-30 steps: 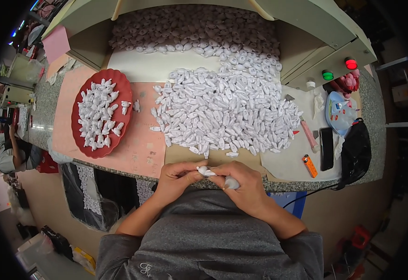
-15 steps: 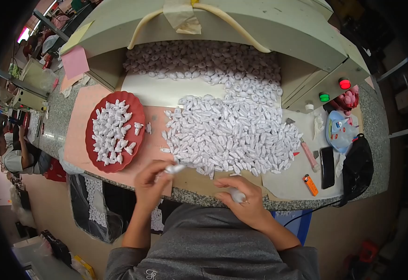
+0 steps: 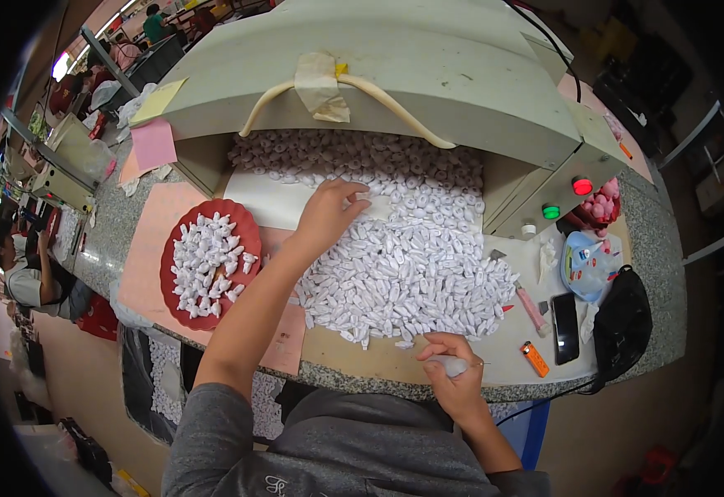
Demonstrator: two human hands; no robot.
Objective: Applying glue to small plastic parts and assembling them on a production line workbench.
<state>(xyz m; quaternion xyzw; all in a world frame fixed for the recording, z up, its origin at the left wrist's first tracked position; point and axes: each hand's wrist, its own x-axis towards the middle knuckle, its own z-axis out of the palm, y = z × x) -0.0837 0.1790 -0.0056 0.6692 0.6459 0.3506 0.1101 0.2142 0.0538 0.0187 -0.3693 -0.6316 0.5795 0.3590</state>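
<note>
Your left hand (image 3: 329,214) has reached out, fingers apart, onto the white wrapped pieces (image 3: 411,265) near the worktop's far edge; your right hand (image 3: 453,373) pinches one piece at the near edge. Careless sweeping could spill pieces over.

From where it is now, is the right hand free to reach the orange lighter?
Probably yes: the right hand pinches a small white piece, but the orange lighter lies just beside it on bare tabletop, nothing between.

Hidden and unclear parts

The right hand (image 3: 454,377) curls over a small white wrapped piece (image 3: 453,365), mostly hiding it; the left hand (image 3: 329,214) covers the pieces beneath its fingertips.
</note>
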